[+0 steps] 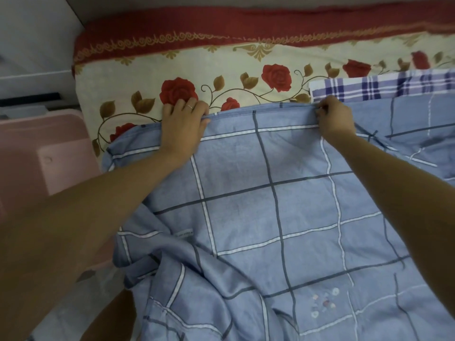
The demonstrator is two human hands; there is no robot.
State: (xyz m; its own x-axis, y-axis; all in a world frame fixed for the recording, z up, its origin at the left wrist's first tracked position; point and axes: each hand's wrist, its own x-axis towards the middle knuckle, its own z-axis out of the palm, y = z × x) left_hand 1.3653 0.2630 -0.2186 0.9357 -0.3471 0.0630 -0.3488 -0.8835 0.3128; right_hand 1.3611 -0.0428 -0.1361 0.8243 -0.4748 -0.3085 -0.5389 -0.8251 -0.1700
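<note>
Writing: one small white tag (184, 234) is sewn to the blue checked cloth (270, 193). Its print is too small to be read. No other lettering or brand is found. One small flower motif (323, 302) is stitched near the cloth's near end.

Counts: one blue checked cloth, two hands, one ring (189, 106), one folded purple plaid cloth (379, 86), one pink plastic bin (37, 153). Six red roses are counted on the floral bedsheet (147, 70), some of them partly covered.

Position: the blue checked cloth is spread over the floral bedsheet, with its far hem lying across the rose band and its near part rumpled at lower left. The folded purple plaid cloth is touched by the hem at upper right.

Grip: the far hem is held at two places. The left hand (183, 119) is curled over the hem, with the thumb laid on the fabric. The hem is pinched between thumb and fingers by the right hand (334, 116). The hem is drawn straight between the two hands.
</note>
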